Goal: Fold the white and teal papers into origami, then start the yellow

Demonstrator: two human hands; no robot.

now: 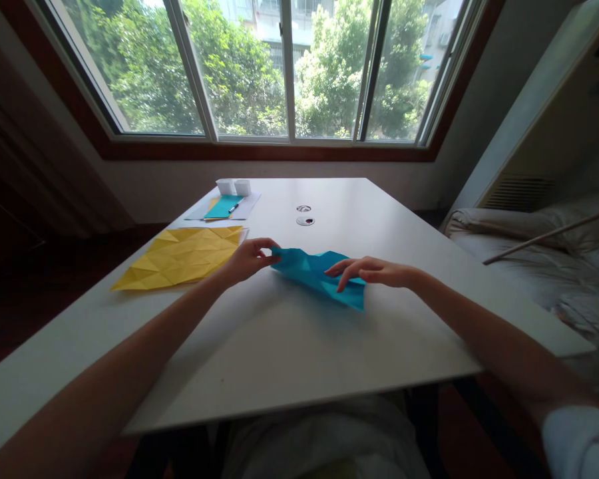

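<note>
A creased sheet of blue paper [307,269] lies folded, partly raised, on the white table in front of me. My left hand [252,258] pinches its left end between thumb and fingers. Over the right part of the paper rests my right hand [364,271], its fingers stretched out and apart, the fingertips at the paper's surface. Part of the paper behind the right fingers is hidden. To the left of my left hand lies a larger sheet of yellow paper [184,256], covered in a pattern of fold creases.
At the table's [259,359] back left stand two small white containers [233,187], beside a blue sheet [223,206] and a pen [236,205] on white paper. Two round discs [305,221] lie near the far middle. A window [289,73] is beyond; a covered bed or sofa [519,239] stands right.
</note>
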